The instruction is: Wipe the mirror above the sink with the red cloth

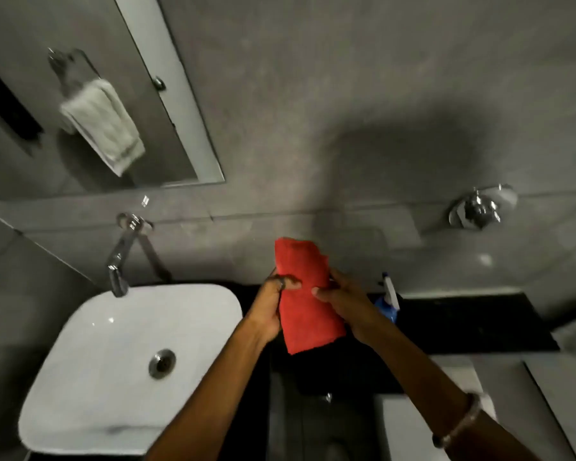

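Currently: both hands at frame centre, holding the cloth up in front of the grey wall, above the black countertop [463, 324].
Cloth: red, folded, soft terry-looking rectangle [305, 301]; held roughly upright, tilted, clear of the counter.
Left hand [273, 307]: fingers curled closed on the cloth's left edge, thumb across the front face.
Right hand [343, 307]: fingers closed on the right edge, thumb on the front.
Mirror: rectangular, frameless wall mirror [167, 104] in the upper left of the frame, above the white square ceramic basin [97, 361] at lower left; well apart from the cloth; reflects a white hanging towel.
Other: blue spray bottle with white trigger [389, 301] just behind the right hand, partly hidden.
Handling (judgement): light, limp, non-slip; will unfold and droop if pinched at one corner. Best gripped as a folded pad, flat palm behind, fingers spread.
Stage (judgement): cloth being readied; wiping not yet started.
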`<state>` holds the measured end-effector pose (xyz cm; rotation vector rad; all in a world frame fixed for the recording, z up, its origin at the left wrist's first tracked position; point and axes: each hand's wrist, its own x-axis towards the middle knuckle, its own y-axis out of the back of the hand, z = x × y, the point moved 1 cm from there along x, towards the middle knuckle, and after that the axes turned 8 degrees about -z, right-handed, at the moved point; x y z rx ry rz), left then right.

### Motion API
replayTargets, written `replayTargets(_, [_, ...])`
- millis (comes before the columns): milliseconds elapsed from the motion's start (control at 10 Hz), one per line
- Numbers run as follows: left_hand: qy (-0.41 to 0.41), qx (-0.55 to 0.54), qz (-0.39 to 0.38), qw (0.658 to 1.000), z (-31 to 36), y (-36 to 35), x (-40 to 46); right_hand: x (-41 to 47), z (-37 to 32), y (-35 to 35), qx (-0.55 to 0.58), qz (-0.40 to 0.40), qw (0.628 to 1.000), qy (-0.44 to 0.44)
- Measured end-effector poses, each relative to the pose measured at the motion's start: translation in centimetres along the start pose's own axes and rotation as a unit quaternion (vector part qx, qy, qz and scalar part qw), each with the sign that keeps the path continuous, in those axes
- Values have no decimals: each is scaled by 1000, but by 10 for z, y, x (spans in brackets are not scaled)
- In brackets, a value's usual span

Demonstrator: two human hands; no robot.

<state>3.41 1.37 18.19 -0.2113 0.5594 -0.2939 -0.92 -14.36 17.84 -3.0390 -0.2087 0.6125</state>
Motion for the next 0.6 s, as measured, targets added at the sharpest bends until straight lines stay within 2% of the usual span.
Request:
replayTargets(100, [99, 64, -23, 993, -87, 17, 16, -1, 75, 15, -27, 20, 996, -79])
replayTargets(200, [152, 89, -54, 983, -152, 27, 33, 5, 145, 26, -44, 9, 988, -146])
replayTargets(300, [173, 69, -41, 982, -178, 30, 54, 22, 182, 30, -54, 22, 983, -177])
replayTargets(400, [177, 90, -26, 980, -180, 35, 80, 46, 194, 36, -82, 42, 982, -164])
replayTargets(500, [181, 240, 24, 953, -173, 42, 87, 60, 193, 44, -164, 29, 966, -195])
replayTargets(600, [84, 379, 45, 920, -157, 37, 58, 62, 179, 40, -288, 30, 948, -131])
